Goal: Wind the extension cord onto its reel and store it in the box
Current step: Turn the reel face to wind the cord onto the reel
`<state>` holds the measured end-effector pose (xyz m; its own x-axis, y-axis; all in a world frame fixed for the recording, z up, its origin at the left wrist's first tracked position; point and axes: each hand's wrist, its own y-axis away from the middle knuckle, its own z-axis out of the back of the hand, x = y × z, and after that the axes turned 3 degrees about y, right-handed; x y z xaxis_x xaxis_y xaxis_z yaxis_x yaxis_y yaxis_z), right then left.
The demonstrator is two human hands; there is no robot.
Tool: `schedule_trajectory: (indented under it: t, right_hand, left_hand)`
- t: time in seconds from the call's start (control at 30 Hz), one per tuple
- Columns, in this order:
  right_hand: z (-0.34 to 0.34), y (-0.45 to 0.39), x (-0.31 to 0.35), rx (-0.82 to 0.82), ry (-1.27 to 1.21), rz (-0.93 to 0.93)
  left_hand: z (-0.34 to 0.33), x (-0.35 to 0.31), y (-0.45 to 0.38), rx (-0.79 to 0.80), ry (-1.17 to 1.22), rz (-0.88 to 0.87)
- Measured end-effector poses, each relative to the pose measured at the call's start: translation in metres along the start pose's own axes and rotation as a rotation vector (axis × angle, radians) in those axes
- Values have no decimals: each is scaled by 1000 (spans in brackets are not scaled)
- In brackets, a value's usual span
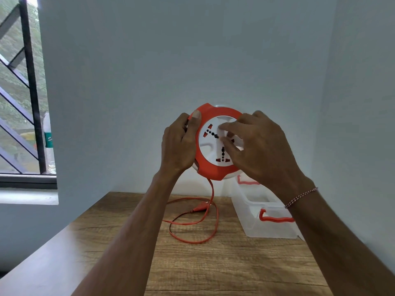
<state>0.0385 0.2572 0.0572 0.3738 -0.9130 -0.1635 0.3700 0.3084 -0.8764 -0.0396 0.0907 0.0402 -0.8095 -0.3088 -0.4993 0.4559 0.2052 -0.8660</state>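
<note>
Rigid plastic reel (213, 146) held above the surface (213, 263): rim clamped by left hand (179, 144), face turned by spread right hand (258, 146); limp cord (201, 218) trails below, beside the box (263, 223)

A wooden tabletop (224, 268) with visible grain fills the lower middle of the frame, set against a plain pale wall (171, 60). At the far left, a window (19, 92) with dark diagonal bars looks out on blurred greenery. A clear bottle (48, 142) with a green label stands on its sill.
</note>
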Motion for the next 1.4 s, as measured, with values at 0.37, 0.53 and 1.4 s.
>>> schedule_trajectory:
  t: [0.37,0.53,1.4]
  right_hand:
    - [1,1,8,237,190,127]
    - [0,3,7,204,237,90]
    - [-9,3,10,-50,-121,-179]
  left_hand:
    - [1,-1,0,-9,-19,-15]
    - [1,-3,1,3,-25,-18]
    - [-2,-6,1,16,8,-8]
